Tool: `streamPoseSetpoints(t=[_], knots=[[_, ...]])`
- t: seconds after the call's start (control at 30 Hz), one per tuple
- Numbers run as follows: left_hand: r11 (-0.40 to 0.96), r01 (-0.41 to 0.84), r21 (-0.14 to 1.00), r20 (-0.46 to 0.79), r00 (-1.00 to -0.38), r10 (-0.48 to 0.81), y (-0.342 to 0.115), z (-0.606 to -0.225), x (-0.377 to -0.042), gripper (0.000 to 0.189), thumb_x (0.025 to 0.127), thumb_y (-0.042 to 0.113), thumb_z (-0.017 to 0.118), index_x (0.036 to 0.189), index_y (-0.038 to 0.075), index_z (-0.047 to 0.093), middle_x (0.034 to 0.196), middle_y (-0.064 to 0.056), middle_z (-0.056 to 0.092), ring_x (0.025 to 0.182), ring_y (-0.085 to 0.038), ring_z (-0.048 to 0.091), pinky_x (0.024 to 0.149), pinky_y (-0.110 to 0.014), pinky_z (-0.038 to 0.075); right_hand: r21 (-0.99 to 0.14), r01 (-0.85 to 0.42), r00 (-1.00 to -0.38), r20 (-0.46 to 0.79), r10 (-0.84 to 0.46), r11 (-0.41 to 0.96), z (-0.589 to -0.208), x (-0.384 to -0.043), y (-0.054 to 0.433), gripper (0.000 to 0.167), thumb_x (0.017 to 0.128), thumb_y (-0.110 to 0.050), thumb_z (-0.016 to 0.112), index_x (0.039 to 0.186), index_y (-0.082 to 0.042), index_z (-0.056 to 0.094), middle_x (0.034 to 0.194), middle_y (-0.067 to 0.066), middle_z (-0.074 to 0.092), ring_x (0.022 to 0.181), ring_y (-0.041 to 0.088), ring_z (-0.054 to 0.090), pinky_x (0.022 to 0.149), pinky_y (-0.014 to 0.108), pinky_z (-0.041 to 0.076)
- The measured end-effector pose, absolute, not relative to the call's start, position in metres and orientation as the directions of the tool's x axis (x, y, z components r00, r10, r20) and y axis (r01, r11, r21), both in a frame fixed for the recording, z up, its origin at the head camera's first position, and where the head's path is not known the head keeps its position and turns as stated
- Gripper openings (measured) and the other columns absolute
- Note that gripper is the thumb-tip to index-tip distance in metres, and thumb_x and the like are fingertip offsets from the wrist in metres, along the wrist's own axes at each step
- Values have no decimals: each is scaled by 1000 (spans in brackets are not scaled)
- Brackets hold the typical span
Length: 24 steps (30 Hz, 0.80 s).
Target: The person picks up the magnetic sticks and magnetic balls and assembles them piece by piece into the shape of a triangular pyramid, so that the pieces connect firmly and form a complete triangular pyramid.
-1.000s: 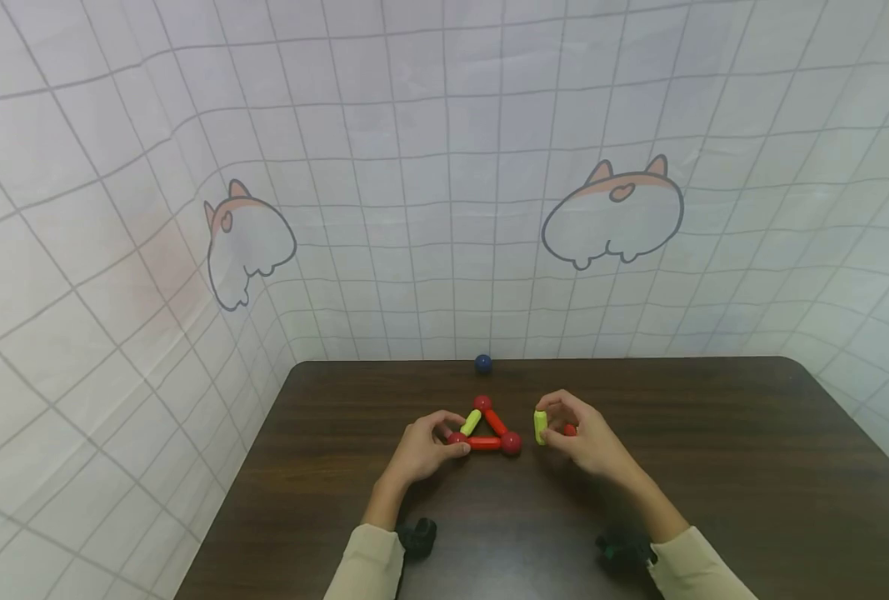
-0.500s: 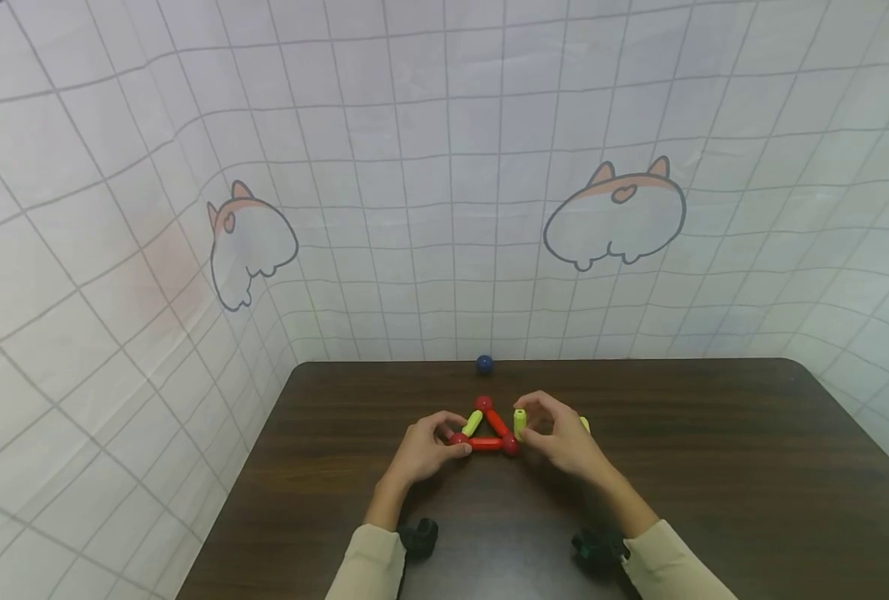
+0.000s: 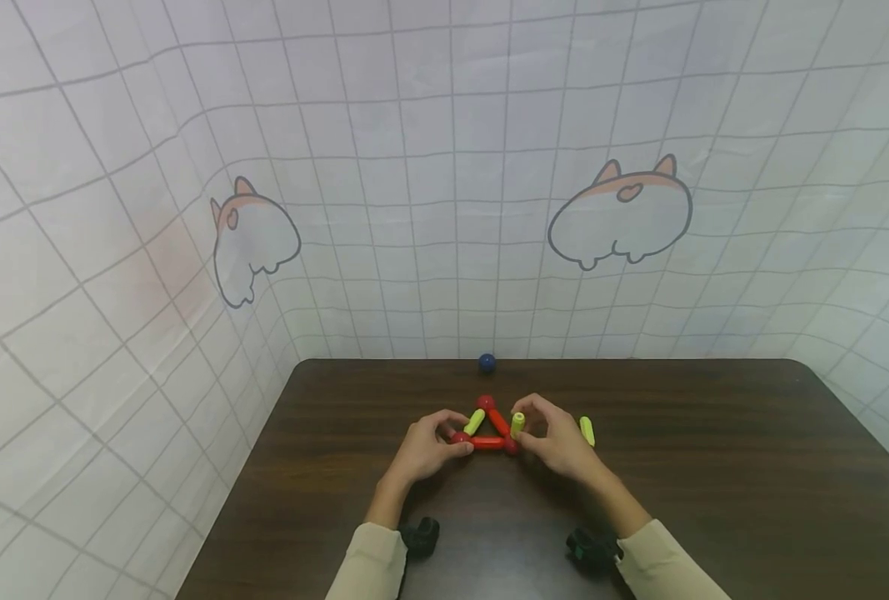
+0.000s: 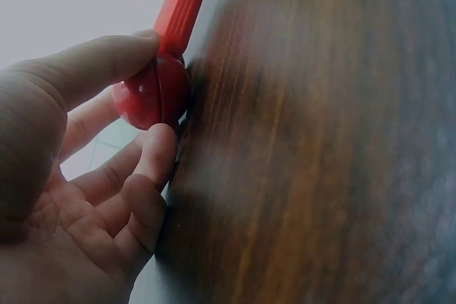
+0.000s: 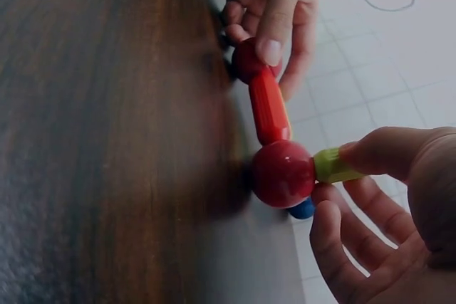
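Note:
A flat triangle of magnetic rods and balls lies on the table. Its sides are a front red rod (image 3: pixel 487 443), a second red rod (image 3: pixel 498 422) and a yellow-green rod (image 3: pixel 475 422). My left hand (image 3: pixel 423 448) grips the red ball (image 4: pixel 146 97) at the left corner between thumb and fingers. Pinched in my right hand (image 3: pixel 564 446) is another yellow-green rod (image 3: pixel 517 423), standing up. Seen from the right wrist, its lower end meets the right-corner red ball (image 5: pixel 283 174). The far red ball (image 3: pixel 486 402) tops the triangle.
A blue ball (image 3: pixel 486 362) sits at the table's back edge. One loose yellow-green rod (image 3: pixel 587 431) lies right of my right hand. Behind the dark wooden table (image 3: pixel 714 467) hangs a white gridded curtain (image 3: pixel 414 208).
My right hand has moved left with its yellow-green rod onto the right-corner ball. The loose yellow-green rod, formerly hidden behind that hand, now shows. My left hand keeps its grip.

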State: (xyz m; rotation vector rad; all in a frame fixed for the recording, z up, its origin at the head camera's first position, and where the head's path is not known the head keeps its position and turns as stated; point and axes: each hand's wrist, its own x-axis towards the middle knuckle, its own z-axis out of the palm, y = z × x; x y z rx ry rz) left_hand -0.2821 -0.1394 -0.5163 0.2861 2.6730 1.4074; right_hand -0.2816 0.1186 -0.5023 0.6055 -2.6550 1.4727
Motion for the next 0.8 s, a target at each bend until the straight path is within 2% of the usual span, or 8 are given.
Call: streamPoseSetpoints(t=[0.6, 0.8], knots=[[555, 137, 820, 1, -971, 238, -140, -517, -281, 39, 87, 25, 82, 124, 18, 71, 101, -5, 67, 68, -15, 56, 60, -30, 47, -808, -307, -931, 147, -333, 502, -498, -277, 118, 30, 89, -10, 78, 116, -17, 67, 92, 0, 68, 87, 16, 62, 74, 34, 47], [558, 142, 818, 0, -969, 245, -140, -515, -280, 37, 88, 24, 82, 124, 18, 71, 101, -5, 68, 69, -14, 57, 60, -30, 48, -792, -348, -910, 158, -383, 502, -496, -275, 119, 27, 90, -11, 78, 114, -16, 68, 93, -1, 68, 86, 14, 62, 73, 32, 48]])
